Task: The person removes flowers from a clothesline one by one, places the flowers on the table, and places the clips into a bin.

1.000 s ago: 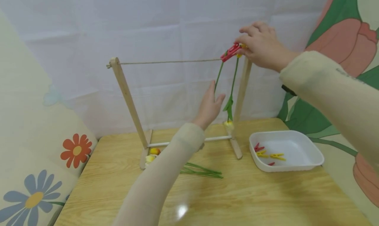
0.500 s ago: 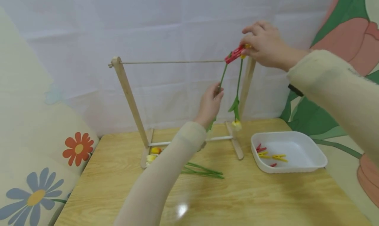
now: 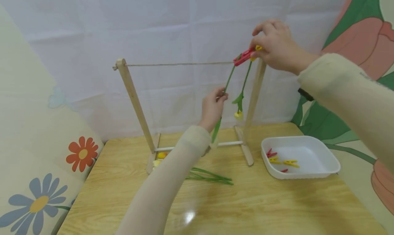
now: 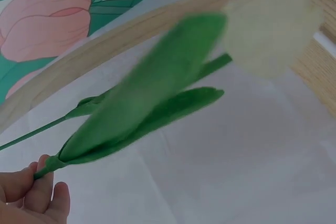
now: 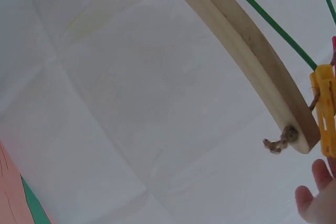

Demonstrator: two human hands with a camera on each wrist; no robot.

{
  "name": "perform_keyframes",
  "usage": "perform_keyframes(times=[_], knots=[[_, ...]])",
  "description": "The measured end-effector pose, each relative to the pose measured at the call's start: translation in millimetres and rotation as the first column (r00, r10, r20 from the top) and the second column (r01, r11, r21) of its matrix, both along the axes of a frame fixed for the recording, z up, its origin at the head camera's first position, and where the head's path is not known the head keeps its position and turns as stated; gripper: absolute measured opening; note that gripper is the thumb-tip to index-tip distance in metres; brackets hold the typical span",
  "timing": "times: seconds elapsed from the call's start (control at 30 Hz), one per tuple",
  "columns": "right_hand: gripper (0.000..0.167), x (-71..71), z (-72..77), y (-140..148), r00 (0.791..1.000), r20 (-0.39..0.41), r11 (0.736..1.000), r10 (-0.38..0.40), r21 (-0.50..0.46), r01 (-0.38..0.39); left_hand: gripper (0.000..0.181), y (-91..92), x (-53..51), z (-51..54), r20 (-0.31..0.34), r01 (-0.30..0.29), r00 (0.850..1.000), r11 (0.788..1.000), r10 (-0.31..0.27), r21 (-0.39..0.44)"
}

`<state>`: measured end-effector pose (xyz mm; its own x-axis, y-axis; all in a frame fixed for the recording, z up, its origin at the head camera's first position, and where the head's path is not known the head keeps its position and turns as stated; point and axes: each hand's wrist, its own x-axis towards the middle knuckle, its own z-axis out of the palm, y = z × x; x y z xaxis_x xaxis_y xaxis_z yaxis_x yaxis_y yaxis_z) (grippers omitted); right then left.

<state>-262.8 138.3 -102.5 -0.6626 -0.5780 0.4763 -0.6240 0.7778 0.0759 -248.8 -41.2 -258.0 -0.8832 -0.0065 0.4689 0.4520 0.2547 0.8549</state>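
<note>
My left hand pinches the green stem of an artificial tulip hanging head down; its leaf and pale bloom fill much of the left wrist view. My right hand grips a red clothespin on the twine, where the top of that stem is caught. Close beside it a yellow clothespin holds a second stem on the twine. That flower, a yellow-white tulip, hangs head down between my left hand and the right post. In the right wrist view only some right fingertips show.
A wooden frame with a left post and right post carries the twine. Several tulips lie on the table, their stems pointing right. A white tub with red and yellow clothespins stands at the right.
My left fingers, straighter a second ago, have curled round the stem, and the hand has drawn slightly down and left. The neighbouring tulip has swung left. My right hand stays at the red clothespin.
</note>
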Motion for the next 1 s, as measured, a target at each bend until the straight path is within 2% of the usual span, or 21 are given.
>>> perform_keyframes(times=[0.27,0.5,0.6,0.77,1.0], knots=[[0.013,1.2,0.5,-7.7,0.999,-0.036,0.999,-0.023,-0.029,0.022,0.029,-5.1,2.9,3.1,0.057,-0.022,0.998,0.998,0.018,0.060],[0.026,-3.1,5.9,-5.1,0.996,0.067,0.977,-0.066,-0.197,0.078,0.027,-13.5,4.5,-5.1,0.086,-0.035,0.996,0.994,0.026,0.102],[0.033,-0.9,4.3,-3.8,0.993,0.091,0.976,-0.074,-0.196,0.091,0.027,-20.3,8.2,-9.9,0.103,-0.039,0.994,0.994,0.028,0.105],[0.039,2.4,-4.6,-3.2,0.998,0.026,0.983,-0.052,-0.177,0.056,0.027,-35.5,17.4,-17.5,0.138,-0.025,0.990,0.995,0.012,0.095],[0.034,8.8,-16.6,3.1,0.997,-0.067,0.970,0.035,-0.238,-0.051,0.027,-53.6,29.9,-27.0,0.112,0.000,0.994,0.996,-0.010,0.088]])
